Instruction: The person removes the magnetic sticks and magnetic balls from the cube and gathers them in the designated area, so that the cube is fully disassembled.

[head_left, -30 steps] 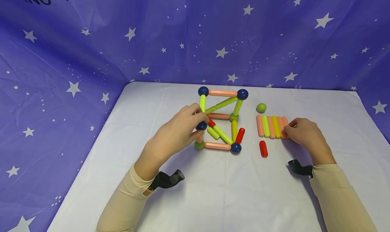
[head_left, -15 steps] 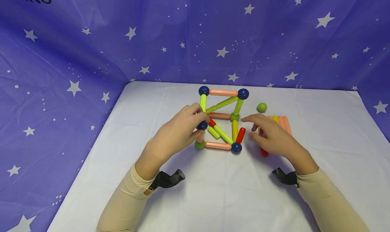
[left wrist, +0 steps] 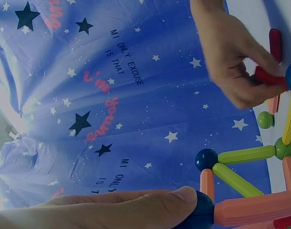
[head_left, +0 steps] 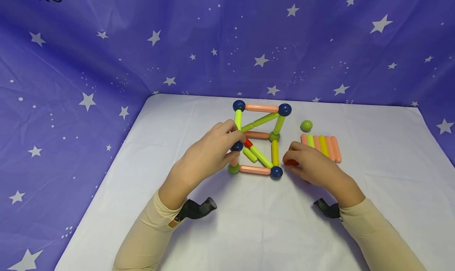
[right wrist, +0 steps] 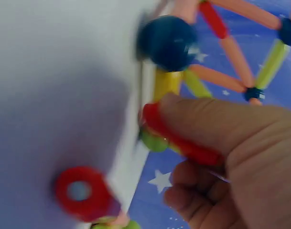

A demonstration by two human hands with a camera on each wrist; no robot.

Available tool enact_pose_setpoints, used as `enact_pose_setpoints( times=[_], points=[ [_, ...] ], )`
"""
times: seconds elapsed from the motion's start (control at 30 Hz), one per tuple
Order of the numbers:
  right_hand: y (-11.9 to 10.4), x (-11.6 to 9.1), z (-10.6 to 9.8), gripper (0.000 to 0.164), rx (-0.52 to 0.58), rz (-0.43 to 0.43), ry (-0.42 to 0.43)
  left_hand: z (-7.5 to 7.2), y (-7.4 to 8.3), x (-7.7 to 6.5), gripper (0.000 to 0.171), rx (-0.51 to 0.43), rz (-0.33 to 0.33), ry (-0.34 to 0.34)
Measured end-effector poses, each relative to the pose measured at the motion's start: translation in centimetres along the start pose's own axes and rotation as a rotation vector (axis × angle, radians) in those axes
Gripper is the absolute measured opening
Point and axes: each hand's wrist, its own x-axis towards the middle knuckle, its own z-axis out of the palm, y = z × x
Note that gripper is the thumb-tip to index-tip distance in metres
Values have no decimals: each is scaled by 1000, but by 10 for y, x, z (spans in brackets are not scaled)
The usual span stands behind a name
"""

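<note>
A frame of magnetic sticks and balls (head_left: 261, 108) stands on the white table. My left hand (head_left: 202, 154) grips a dark blue ball (head_left: 237, 146) at the frame's left side, the thumb pressing on it in the left wrist view. My right hand (head_left: 316, 164) pinches a short red stick (right wrist: 183, 138) between thumb and fingers, just right of the frame's near-right blue ball (head_left: 276, 172). Most of that stick is covered by fingers in the head view. A second red stick (right wrist: 80, 191) lies on the table, hidden under my right hand from above.
A row of pink, green and yellow sticks (head_left: 323, 146) lies right of the frame, beyond my right hand. Behind it sits a loose green ball (head_left: 306, 125). A short green stick (head_left: 250, 155) lies within the frame's outline. Purple starry cloth (head_left: 227, 38) hangs behind the table.
My right hand has left the stick row, moved left and picked up the red stick that leaned beside the frame. My left hand stays on the blue ball.
</note>
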Motion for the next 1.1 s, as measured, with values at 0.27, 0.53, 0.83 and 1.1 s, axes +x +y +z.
enact_pose_setpoints(
  times=[0.27,0.53,0.83,1.1],
  points=[
    [1,-3,-2,19,-48,32,19,0,2,0,24,0,-11,-7],
    [5,-12,-24,20,-10,214,74,-1,1,-1,24,5,-15,-5],
    [14,-41,-34,21,56,497,45,-1,0,1,25,-10,-2,-9],
    [20,-48,-33,25,88,653,-229,-2,1,1,25,-8,-14,-15]
  ],
)
